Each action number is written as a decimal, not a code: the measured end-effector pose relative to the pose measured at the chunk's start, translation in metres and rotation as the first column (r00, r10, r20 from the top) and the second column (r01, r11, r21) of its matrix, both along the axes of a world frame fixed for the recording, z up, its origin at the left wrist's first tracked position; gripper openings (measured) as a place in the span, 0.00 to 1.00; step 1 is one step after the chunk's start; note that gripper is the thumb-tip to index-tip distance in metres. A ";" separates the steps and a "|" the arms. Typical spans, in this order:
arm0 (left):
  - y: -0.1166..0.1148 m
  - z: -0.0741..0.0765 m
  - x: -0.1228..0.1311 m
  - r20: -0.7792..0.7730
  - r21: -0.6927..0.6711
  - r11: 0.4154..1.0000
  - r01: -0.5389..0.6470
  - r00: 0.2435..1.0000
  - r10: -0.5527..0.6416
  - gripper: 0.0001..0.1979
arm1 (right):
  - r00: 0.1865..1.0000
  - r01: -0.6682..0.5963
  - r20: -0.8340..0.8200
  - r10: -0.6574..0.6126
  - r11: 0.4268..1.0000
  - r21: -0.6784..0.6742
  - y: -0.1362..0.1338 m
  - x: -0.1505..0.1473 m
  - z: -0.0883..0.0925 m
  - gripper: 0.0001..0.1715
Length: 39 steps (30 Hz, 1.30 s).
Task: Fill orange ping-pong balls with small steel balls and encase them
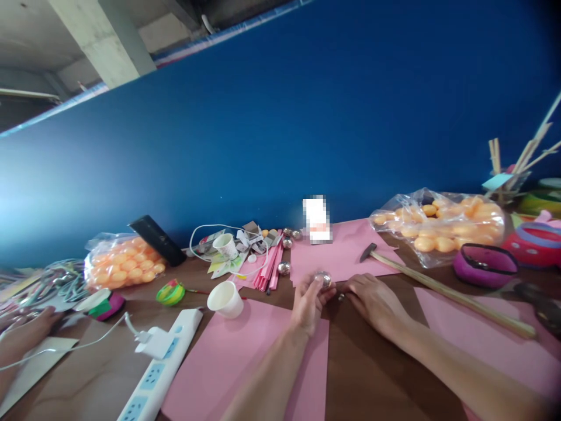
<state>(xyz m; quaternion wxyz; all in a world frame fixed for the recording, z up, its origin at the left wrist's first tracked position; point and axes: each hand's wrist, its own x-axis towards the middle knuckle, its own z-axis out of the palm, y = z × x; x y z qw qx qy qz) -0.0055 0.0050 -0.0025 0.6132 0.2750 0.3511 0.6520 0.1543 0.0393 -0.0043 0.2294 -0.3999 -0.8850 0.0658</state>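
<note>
Between the thumb and fingers of my left hand (308, 301) is a shiny silver ball (324, 279), held just above the table. My right hand (370, 299) rests low over the brown tabletop beside it, fingers bent and pressed together. A tiny shiny metal piece (340, 297) shows by the right fingertips; whether they pinch anything is hidden. Several more silver balls, such as one (284, 268) left of the far pink sheet (346, 254), lie beyond my hands. Under my left wrist is another pink sheet (254, 356).
A hammer (442, 285) lies at right, near a purple bowl (484, 266) and a bag of orange balls (456, 225). Leftward are a white cup (225, 299), a power strip (162, 365) and a second bag (125, 263). Another person's hand (30, 333) is far left. A blue partition (272, 128) stands behind.
</note>
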 end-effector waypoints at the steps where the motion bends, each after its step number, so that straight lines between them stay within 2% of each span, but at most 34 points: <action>1: 0.000 0.000 0.000 0.002 -0.001 1.000 0.000 1.000 0.000 0.13 | 1.000 -0.006 -0.003 0.006 1.000 -0.004 0.000 0.000 0.000 0.10; 7: -0.001 0.002 0.001 0.015 -0.008 1.000 -0.011 1.000 0.011 0.14 | 0.999 -0.030 -0.030 0.031 0.999 0.010 0.001 0.001 -0.001 0.08; 17: 0.001 -0.001 0.000 0.053 -0.020 0.999 -0.025 0.998 0.026 0.16 | 0.968 0.067 -0.240 -0.076 0.997 -0.046 -0.002 -0.002 -0.006 0.07; 25: 0.000 -0.002 0.001 -0.025 0.011 1.000 -0.023 0.999 0.023 0.14 | 0.956 0.059 -0.286 -0.061 0.998 -0.014 -0.004 -0.004 -0.003 0.06; 39: -0.001 0.001 0.002 -0.042 -0.031 0.998 -0.052 0.998 0.050 0.15 | 0.934 0.044 -0.350 -0.067 0.996 -0.073 -0.003 -0.002 -0.007 0.05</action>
